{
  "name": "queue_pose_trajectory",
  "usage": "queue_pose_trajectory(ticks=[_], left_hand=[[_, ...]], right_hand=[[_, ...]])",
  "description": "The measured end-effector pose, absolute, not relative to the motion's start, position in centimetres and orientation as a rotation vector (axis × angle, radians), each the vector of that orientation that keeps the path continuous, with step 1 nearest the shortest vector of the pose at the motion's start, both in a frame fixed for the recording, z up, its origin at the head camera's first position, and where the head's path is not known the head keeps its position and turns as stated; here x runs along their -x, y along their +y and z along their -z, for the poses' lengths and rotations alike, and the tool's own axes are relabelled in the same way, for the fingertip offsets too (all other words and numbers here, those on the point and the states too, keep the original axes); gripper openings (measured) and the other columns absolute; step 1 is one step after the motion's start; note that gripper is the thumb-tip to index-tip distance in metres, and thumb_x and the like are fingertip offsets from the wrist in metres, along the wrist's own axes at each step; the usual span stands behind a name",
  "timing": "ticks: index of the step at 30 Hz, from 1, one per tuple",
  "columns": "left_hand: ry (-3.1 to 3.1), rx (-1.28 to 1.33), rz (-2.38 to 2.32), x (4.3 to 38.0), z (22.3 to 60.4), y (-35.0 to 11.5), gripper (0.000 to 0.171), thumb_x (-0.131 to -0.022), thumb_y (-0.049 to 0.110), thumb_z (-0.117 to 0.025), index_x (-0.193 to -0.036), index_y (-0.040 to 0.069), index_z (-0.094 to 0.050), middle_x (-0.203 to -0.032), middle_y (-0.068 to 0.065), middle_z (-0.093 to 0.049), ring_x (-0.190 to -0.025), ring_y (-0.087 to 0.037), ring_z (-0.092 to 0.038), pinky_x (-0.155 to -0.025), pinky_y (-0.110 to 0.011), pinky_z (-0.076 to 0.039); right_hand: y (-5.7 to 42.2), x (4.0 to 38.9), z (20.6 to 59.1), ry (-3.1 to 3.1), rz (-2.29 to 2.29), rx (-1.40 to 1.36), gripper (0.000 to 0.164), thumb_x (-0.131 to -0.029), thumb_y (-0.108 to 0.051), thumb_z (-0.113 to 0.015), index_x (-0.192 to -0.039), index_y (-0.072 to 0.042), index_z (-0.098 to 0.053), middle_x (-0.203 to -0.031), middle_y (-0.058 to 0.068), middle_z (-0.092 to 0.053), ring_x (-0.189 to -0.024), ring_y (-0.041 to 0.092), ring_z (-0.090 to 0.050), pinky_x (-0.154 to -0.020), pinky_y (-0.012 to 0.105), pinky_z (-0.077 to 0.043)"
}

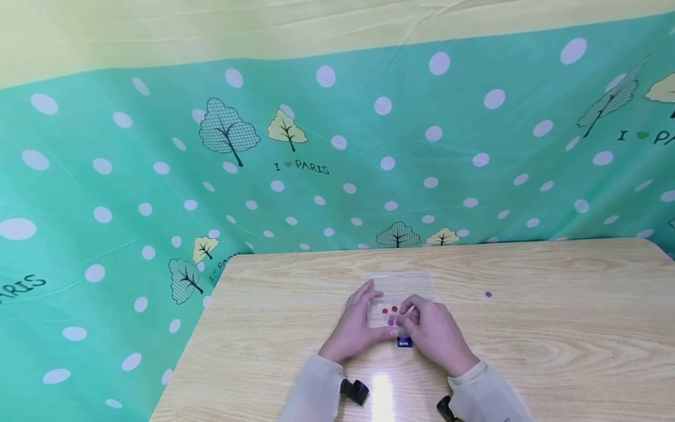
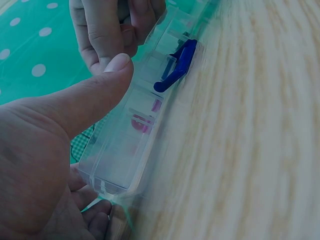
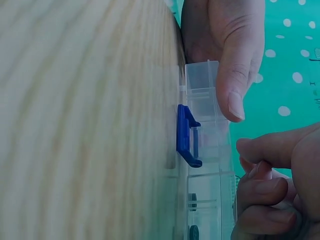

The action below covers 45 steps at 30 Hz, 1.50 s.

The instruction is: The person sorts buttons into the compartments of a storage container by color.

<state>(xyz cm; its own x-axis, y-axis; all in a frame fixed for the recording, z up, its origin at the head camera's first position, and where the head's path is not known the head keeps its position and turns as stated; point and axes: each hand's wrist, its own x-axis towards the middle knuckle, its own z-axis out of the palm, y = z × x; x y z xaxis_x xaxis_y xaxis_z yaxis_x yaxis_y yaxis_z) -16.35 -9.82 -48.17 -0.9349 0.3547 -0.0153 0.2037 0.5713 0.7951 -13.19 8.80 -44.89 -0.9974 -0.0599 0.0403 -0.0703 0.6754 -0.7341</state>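
A clear plastic compartment box (image 1: 375, 321) stands on the table, its clear lid (image 1: 403, 284) laid open toward the back. My left hand (image 1: 358, 322) grips the box's left end, thumb along the front rim and fingers round the far side. Over the right part of the box, my right hand (image 1: 435, 331) has curled fingers with thumb and index fingertips close together; I cannot tell whether they pinch anything. Near those tips show red discs (image 1: 394, 309) and purple discs (image 1: 391, 322). A blue latch (image 3: 184, 135) sits on the front wall. Dark discs (image 3: 194, 233) show through the wall beyond it.
Another purple disc (image 1: 488, 294) lies on the wooden table (image 1: 554, 328), to the right of the box. A green dotted curtain (image 1: 337, 176) hangs behind the table and along its left side. Black straps (image 1: 355, 391) are at both wrists.
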Motion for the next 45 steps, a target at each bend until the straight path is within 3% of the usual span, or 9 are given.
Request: queue_pose_trajectory(ticks=[28, 45], left_hand=[[2.632, -0.463, -1.302, 16.3, 48.1, -9.8, 0.089, -0.073, 0.047, -0.087, -0.146, 0.015, -0.049, -0.167, 0.002, -0.019, -0.152, -0.030, -0.017, -0.117, -0.061, -0.024], [2.618, -0.463, -1.330, 16.3, 48.0, -9.7, 0.085, -0.073, 0.043, -0.087, -0.144, 0.014, -0.050, -0.167, -0.001, -0.020, -0.151, -0.032, -0.018, -0.116, -0.063, -0.025]], right_hand=[[10.5, 13.7, 44.0, -2.804, -1.295, -0.090, 0.003, -0.093, -0.013, -0.070, -0.095, -0.010, -0.069, -0.068, -0.003, -0.055, -0.055, 0.013, -0.047, -0.050, 0.025, -0.040], [12.3, 14.2, 43.5, -2.793, -1.352, 0.029, 0.009, -0.095, -0.017, -0.068, -0.100, -0.010, -0.069, -0.074, 0.002, -0.055, -0.058, 0.016, -0.047, -0.048, 0.026, -0.041]])
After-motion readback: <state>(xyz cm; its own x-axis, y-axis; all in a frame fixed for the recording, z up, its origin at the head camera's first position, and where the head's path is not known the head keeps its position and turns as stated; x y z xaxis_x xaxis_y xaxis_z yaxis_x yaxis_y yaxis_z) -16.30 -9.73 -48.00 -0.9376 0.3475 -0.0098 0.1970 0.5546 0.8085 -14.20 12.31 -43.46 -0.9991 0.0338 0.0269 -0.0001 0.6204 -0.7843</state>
